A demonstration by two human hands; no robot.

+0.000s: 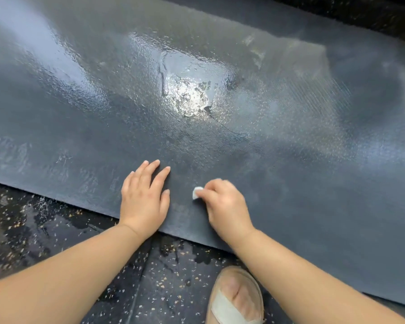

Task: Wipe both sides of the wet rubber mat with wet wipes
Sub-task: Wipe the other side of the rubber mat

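Observation:
A large dark grey rubber mat lies flat across the floor, glossy with water and holding a bright puddle near its middle. My left hand rests flat on the mat near its front edge, fingers straight. Just to its right, my right hand curls around a small white wet wipe and holds it against the mat; only a corner of the wipe shows past the fingers.
Dark speckled floor, wet in patches, runs along the mat's front edge. A foot in a beige sandal stands on it at the bottom, below my right forearm. A darker strip borders the mat at the far top right.

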